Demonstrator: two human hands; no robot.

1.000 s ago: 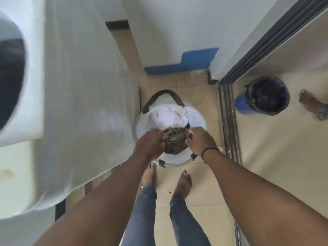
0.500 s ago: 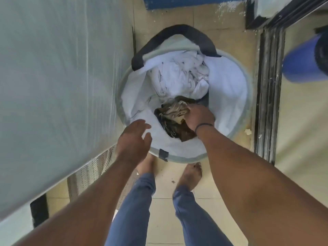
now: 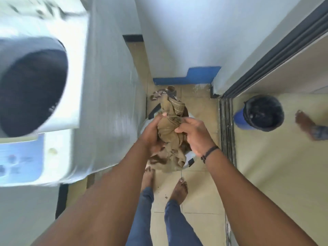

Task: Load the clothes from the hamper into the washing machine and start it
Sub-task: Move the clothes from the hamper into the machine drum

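Two bare hands hold one bundle of olive-brown striped cloth (image 3: 170, 132) above the floor, just right of the washing machine. The left hand (image 3: 152, 134) clasps the bundle's left side with its fingers curled into the fabric; the right hand (image 3: 193, 134), with a dark cord bracelet (image 3: 209, 153) at the wrist, pinches the cloth from the right. The bundle hangs in loose folds below both hands, one thin thread dangling from its lower edge.

One white top-loading washing machine (image 3: 71, 96) fills the left, its dark round drum opening (image 3: 30, 91) uncovered and its pale blue control panel (image 3: 19, 157) blurred beyond reading. One white round fabric hamper (image 3: 189, 161) stands on the tiled floor directly under the bundle, almost wholly hidden by it (only a sliver of rim and one dark handle strap show), so its contents cannot be made out.

Two bare feet and blue trouser legs show below. One dark bucket (image 3: 262, 112) stands at right beyond the sliding-door track, and one other foot (image 3: 305, 121) is cut off at the right edge.
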